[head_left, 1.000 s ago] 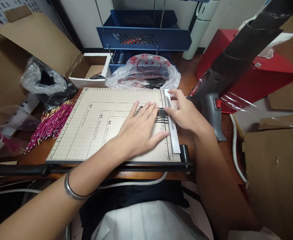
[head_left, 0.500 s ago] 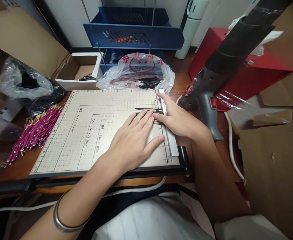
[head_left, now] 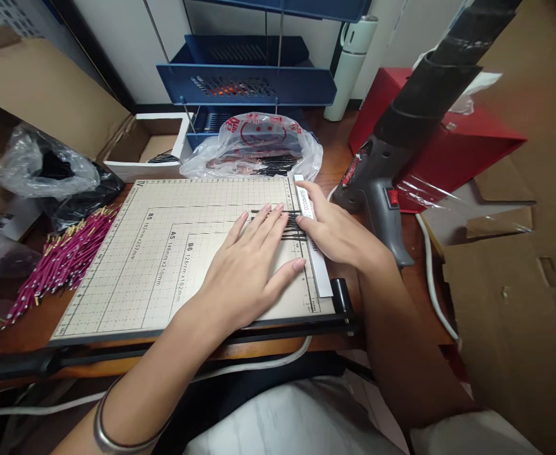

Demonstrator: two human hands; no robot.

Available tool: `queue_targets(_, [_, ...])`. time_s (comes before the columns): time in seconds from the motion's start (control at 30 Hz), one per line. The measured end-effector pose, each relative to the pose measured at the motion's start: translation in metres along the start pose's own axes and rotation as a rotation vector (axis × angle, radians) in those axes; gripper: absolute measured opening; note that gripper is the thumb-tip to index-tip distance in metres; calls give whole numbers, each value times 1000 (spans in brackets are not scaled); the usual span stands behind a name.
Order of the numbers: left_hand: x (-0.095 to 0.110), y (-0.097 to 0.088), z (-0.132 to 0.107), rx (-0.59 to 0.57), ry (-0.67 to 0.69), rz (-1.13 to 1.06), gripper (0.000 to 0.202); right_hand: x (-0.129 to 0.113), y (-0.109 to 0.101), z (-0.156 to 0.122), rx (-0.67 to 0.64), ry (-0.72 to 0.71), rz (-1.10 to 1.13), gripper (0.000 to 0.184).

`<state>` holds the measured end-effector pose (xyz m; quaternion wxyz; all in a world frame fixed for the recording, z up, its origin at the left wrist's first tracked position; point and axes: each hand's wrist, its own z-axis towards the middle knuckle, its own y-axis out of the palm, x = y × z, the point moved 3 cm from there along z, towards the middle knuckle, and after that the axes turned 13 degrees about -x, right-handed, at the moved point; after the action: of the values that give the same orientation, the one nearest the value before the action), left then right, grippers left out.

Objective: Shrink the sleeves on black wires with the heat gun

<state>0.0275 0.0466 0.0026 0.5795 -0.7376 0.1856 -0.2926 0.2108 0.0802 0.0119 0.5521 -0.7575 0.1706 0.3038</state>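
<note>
A beige paper-cutter board (head_left: 164,265) with a printed grid lies on the wooden desk. Several thin black wires (head_left: 294,222) lie side by side across its right part, against the white ruler strip (head_left: 316,259). My left hand (head_left: 249,265) lies flat on the board, fingers stretched out, fingertips pressing on the wires. My right hand (head_left: 337,227) rests on the ruler strip beside it, fingers extended over the wire ends. The cutter's black blade arm (head_left: 174,344) runs along the board's near edge.
A heap of magenta wires (head_left: 64,253) lies left of the board. Behind it sit a clear plastic bag of black wires (head_left: 259,142), a white box (head_left: 150,142) and blue trays (head_left: 244,82). A heat gun (head_left: 392,170), a red box (head_left: 448,145) and cardboard (head_left: 510,303) crowd the right.
The view shifted slightly. My left fingers slid forward over the black wires, and my right hand stayed on the ruler strip, closing the wires into a tighter row.
</note>
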Motion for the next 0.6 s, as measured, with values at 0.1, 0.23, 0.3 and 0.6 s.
queue_targets(0.1, [3,3,-5,37,-13,32,79,1,-3,-12,124,-78,26,71])
queue_targets(0.23, [7,4,-1,72,-67,55,75,4,2,-22,293,-156,36,63])
queue_targets(0.3, [9,1,6,60,-103,54,76,8,7,-20,323,-131,80,55])
queue_targets(0.6, [24,-6,30,-100,-130,76,73,28,24,12,321,-89,299,56])
